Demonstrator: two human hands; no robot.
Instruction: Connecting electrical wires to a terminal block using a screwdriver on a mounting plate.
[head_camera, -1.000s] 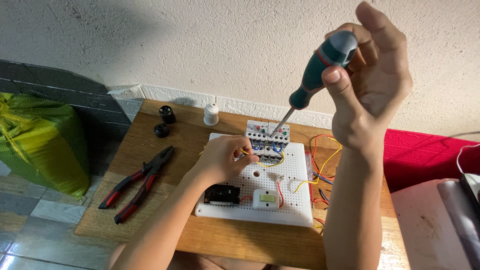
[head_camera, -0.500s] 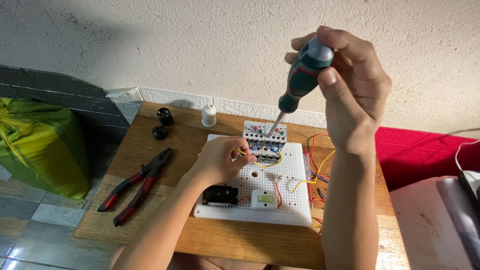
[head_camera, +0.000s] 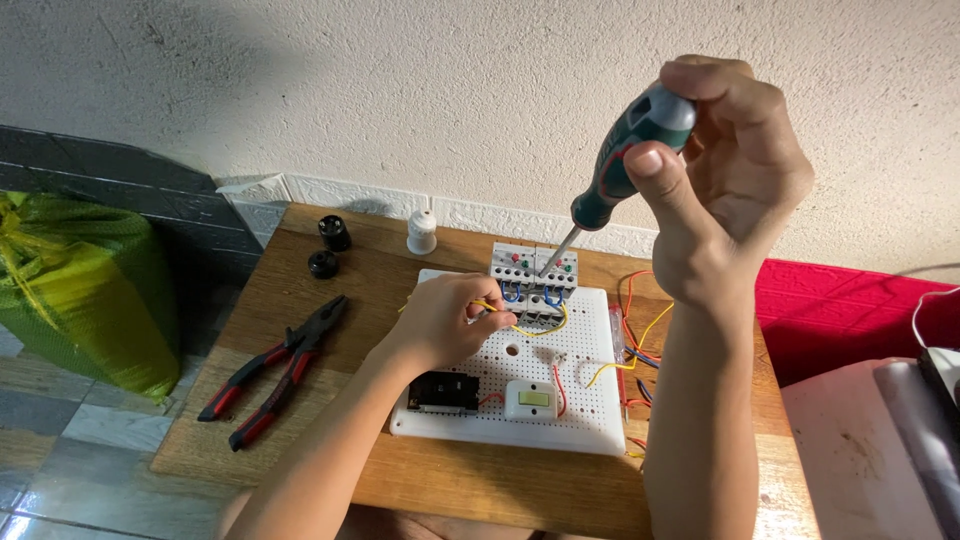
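The right hand is closed around a green-handled screwdriver, held nearly upright, its tip set on the grey terminal block at the far edge of the white perforated board. The left hand rests on the board just left of the block, fingers pinching a yellow wire. The board lies on the wooden bench. Red-handled pliers lie to the left, well apart; a green bag stands on the floor beyond.
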